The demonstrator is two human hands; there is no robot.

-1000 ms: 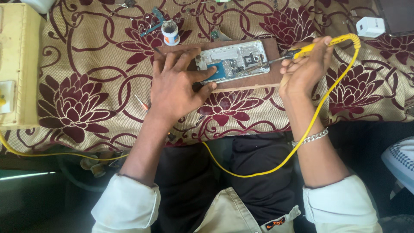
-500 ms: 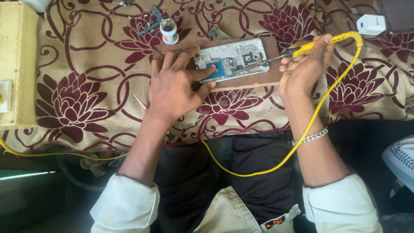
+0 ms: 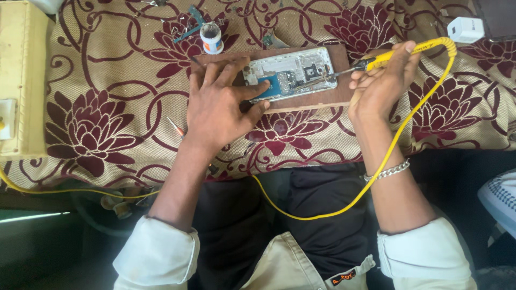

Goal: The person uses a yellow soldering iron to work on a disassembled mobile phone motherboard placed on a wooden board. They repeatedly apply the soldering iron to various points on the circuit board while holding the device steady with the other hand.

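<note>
The opened phone [image 3: 293, 73] lies back-up on a brown wooden board [image 3: 317, 99], its long axis running left to right across the flowered maroon-and-tan cloth [image 3: 97, 86], straight ahead of the person and between the two hands. The left hand [image 3: 220, 104] is spread flat, fingers fanned out, pressing on the board and the phone's left end; it grips nothing, it only pins the phone down. The right hand [image 3: 379, 86] is curled closed around the yellow handle of a soldering iron [image 3: 371, 62], held like a pen, with the thin metal tip pointing leftwards along the phone's length and touching near its right end. So the tool comes in from the right along that axis, and the right hand is the working one. The iron's yellow cable [image 3: 387, 156] loops down over the lap. Beyond the board stands a small white round tub [image 3: 211, 37] with a coloured band; a white square charger block [image 3: 465, 29] sits at far right, and a pale yellow box [image 3: 19, 75] at left.
</note>
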